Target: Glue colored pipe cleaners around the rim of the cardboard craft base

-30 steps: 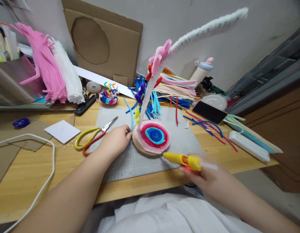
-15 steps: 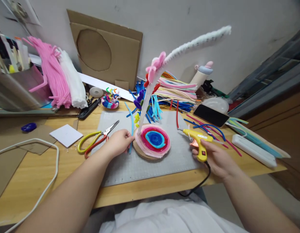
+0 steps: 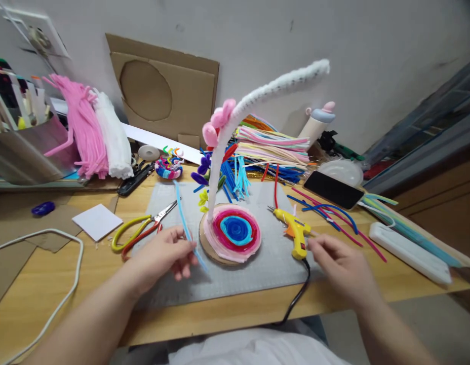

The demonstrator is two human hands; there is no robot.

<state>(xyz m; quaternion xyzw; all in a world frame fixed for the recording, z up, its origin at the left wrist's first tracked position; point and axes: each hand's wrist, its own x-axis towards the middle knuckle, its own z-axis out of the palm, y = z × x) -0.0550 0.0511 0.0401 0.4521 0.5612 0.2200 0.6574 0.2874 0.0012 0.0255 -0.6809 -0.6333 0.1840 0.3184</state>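
A light blue pipe cleaner (image 3: 184,219) is pinched between the thumb and fingers of my left hand (image 3: 164,256), over the grey cutting mat (image 3: 227,281). Right of that hand stands a wooden disc covered by a coil of pink, red and blue pipe cleaners (image 3: 235,230). From its left edge rises a curved white fuzzy stem (image 3: 216,177) bearing pink, purple and yellow flowers. The yellow glue gun (image 3: 294,228) lies on the mat's right side. Just behind its grip is my right hand (image 3: 341,263), holding nothing, its fingers loosely bent and open.
Scissors (image 3: 134,230) lie left of my left hand. Bundles of pipe cleaners (image 3: 273,144) lie at the back, with a phone (image 3: 331,189) and white power strip (image 3: 409,251) to the right. A black cord (image 3: 299,294) runs off the front edge.
My right hand has set the glue gun down on the mat and let go of it. My left hand has lifted the light blue pipe cleaner and drawn it away from the disc.
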